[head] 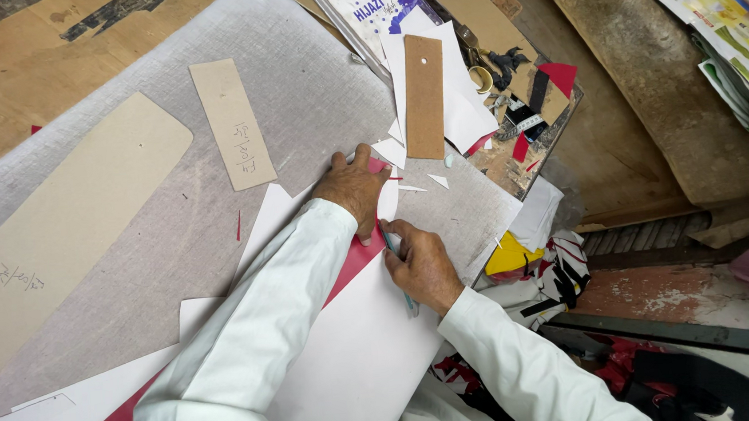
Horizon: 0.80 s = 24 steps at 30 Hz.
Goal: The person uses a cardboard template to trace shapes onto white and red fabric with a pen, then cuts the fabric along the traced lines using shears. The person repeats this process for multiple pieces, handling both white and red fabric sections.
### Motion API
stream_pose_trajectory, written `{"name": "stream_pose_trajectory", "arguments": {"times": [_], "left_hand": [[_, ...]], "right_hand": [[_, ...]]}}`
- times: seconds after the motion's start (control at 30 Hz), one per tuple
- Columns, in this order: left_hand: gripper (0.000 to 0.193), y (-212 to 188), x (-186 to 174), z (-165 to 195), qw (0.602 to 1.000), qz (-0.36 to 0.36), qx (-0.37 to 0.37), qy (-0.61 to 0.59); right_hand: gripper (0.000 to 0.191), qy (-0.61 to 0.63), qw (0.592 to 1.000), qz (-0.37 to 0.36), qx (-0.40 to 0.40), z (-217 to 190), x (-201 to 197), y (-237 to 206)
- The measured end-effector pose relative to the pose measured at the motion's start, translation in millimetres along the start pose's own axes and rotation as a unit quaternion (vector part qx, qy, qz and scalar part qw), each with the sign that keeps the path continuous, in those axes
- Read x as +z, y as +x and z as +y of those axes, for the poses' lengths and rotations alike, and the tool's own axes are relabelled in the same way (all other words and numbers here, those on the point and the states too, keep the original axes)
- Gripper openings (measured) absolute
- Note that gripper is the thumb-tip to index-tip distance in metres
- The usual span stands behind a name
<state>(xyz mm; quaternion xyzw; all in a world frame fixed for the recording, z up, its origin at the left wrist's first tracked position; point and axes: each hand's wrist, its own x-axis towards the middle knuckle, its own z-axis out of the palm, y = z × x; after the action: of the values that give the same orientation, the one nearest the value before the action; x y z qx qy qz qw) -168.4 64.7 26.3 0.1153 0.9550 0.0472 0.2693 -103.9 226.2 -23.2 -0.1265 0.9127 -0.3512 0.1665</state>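
My left hand presses flat on a red sheet lying on a grey work mat. A large white sheet lies over the red one. My right hand grips a thin bluish tool, its tip against the red sheet's edge right beside my left hand. Both arms wear white sleeves. Small white offcuts lie just beyond my fingers.
A long beige card template and a shorter one rest on the mat. A brown punched card lies on white paper at the top. Scraps clutter the board's right edge; printed sheets lie far right.
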Motion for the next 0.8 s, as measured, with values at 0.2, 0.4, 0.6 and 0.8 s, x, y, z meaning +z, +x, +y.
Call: {"name": "stream_pose_trajectory", "arguments": {"times": [0.2,0.4,0.6,0.8], "left_hand": [[0.125,3.3,3.8,4.0,0.998,-0.024,-0.03,-0.045],[0.12,0.6,8.8,8.1,0.996,-0.008,-0.05,-0.072],[0.128,-2.7,13.7,11.0,0.987,0.009,-0.056,-0.152],[0.095,-52.4,62.2,9.6,0.926,0.332,0.066,-0.169]], "right_hand": [[0.044,-0.03,0.999,-0.042,-0.016,-0.2,-14.3,-10.4],[0.043,-0.084,0.992,-0.061,-0.067,2.0,-26.9,-19.6],[0.043,-0.119,0.984,-0.072,-0.111,22.8,-30.7,-24.0],[0.045,-0.066,0.984,-0.125,-0.112,45.5,-38.1,-11.2]]}}
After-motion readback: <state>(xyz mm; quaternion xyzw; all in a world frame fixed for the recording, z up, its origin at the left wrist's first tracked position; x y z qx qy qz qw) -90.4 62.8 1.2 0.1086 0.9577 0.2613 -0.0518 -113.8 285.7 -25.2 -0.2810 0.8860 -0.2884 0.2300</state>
